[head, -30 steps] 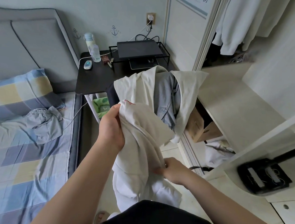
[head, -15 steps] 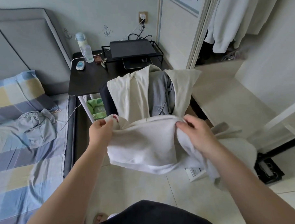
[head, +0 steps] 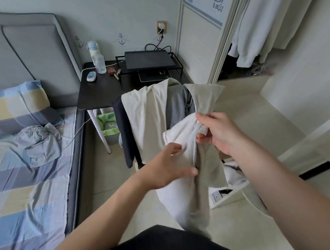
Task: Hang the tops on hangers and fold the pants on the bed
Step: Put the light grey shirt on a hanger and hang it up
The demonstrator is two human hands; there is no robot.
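Note:
A white garment hangs in front of me above the floor. My right hand pinches its ribbed top edge and holds it up. My left hand, blurred, lies against the cloth lower down with its fingers spread and mostly straight. Behind the garment, a chair carries a cream top, a grey garment and a dark one. Grey pants lie crumpled on the checked bed at the left. No hanger is visible in my hands.
A black bedside table holds bottles, a small device and a black wire rack. A green-lined bin stands under it. White clothes hang in the open wardrobe at the upper right. A white shelf edge juts in at the right.
My right hand lifted the garment's edge up and right, so the cloth now hangs lengthwise. My left hand let go of the upper corner and moved down onto the cloth.

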